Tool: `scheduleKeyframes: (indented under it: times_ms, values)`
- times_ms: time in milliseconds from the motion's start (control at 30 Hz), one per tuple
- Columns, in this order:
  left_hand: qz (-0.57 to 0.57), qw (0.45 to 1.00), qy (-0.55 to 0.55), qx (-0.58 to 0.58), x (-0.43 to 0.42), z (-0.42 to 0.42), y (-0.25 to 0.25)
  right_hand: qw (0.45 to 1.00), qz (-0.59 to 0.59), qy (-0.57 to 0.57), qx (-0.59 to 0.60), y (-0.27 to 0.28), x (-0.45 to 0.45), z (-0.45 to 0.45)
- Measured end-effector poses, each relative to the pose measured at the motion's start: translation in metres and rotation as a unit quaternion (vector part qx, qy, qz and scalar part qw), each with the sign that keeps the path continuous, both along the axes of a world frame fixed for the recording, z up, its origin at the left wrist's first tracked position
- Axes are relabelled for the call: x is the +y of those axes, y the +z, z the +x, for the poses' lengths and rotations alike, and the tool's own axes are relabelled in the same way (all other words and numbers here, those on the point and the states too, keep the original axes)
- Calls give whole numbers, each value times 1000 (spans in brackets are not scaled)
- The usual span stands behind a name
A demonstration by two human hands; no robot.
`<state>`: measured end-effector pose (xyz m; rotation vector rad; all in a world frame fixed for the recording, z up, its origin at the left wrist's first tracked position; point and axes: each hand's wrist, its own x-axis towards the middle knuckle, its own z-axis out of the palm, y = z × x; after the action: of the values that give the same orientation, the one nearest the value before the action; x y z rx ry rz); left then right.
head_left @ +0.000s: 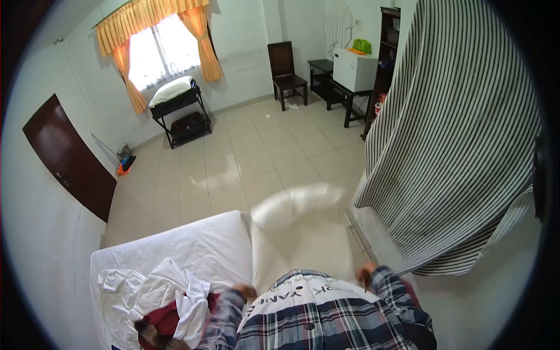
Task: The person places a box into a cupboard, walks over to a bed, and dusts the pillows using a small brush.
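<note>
A cream-coloured cloth spreads out in front of my body, its far end curled up and smeared by motion. My left hand is closed at the cloth's near left edge, partly blurred. At the near right edge, my right hand is closed too, fingers pointing down. Both hands appear to grip the cloth, though the exact grip is small and unclear. Left of it lies a bed with a white sheet. Heaped on the bed are white cloths and a dark red garment with brown fur trim.
A striped curtain hangs close on the right. Across the tiled floor stand a wooden chair, a low dark table with a white box, and a black rack. A brown door is at left.
</note>
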<state>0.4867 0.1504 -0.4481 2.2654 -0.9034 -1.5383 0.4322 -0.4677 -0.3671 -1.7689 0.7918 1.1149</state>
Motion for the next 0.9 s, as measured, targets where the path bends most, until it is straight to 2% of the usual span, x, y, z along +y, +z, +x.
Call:
scheduleKeyframes:
  times_ms: [33, 67, 100, 133, 167, 200, 233, 267, 300, 333, 367, 400, 433, 467, 533, 600, 667, 733, 767, 800, 833, 867, 900]
  values:
    - [-48, 981, 180, 44, -9, -28, 6, 982, 7, 180, -54, -38, -21, -15]
    - [-102, 927, 350, 87, -24, -38, 20, 923, 3, 373, -95, -18, -19, -9]
    - [-88, 971, 222, -21, -6, -12, 29, 802, -32, 571, -172, -1, -18, -3]
    - [-67, 993, 52, -85, 12, 22, 20, 671, -60, 691, -262, 17, -18, 3]
    - [-66, 979, -111, -159, 23, 53, 30, 846, -17, 480, -231, 15, -30, 19]
    - [-143, 981, 114, -61, 31, 75, 39, 946, 49, 213, -239, 14, -43, 34]
    - [-163, 933, 319, -10, 13, 97, 95, 958, 130, 12, -257, 92, -17, 53]
    - [-220, 830, 512, 23, -11, 117, 167, 938, 122, -17, -323, 117, -18, 83]
    - [-302, 866, 369, -153, 0, 169, 151, 918, 122, -61, -372, 138, -25, 116]
    - [-317, 819, 457, -143, -30, 174, 244, 885, 122, -70, -443, 211, -9, 129]
    - [-474, 712, 505, -117, -43, 189, 283, 864, 75, -83, -491, 246, -10, 151]
    - [-472, 683, 501, -245, -46, 221, 311, 822, 55, -56, -563, 287, -15, 166]
    - [-446, 655, 472, -388, -68, 215, 381, 774, 15, -75, -628, 330, -11, 174]
    - [-473, 631, 467, -399, -73, 218, 427, 709, -22, -56, -703, 361, -18, 183]
    - [-582, 527, 381, -488, -80, 215, 505, 615, -69, -80, -781, 439, -13, 169]
    - [-536, 450, 363, -616, -89, 173, 572, 482, -120, -72, -865, 495, 3, 131]
    - [-503, 313, 301, -747, -99, 124, 599, 354, -253, -33, -900, 515, 18, 91]
    - [-463, 196, 274, -820, -93, 98, 558, 226, -436, -18, -871, 486, 24, 66]
    - [-369, 141, 258, -882, -93, 89, 520, 204, -474, -36, -856, 453, 28, 61]
    - [-312, 147, 245, -906, -86, 86, 468, 181, -510, -54, -839, 401, 31, 63]
    - [-335, 264, 348, -835, -62, 103, 360, 234, -517, -57, -821, 329, 25, 69]
    - [-315, 447, 414, -727, -85, 88, 317, 355, -485, 6, -799, 255, 17, 66]
    - [-55, 677, 144, -720, -60, 94, 223, 571, -371, 95, -726, 180, 11, 54]
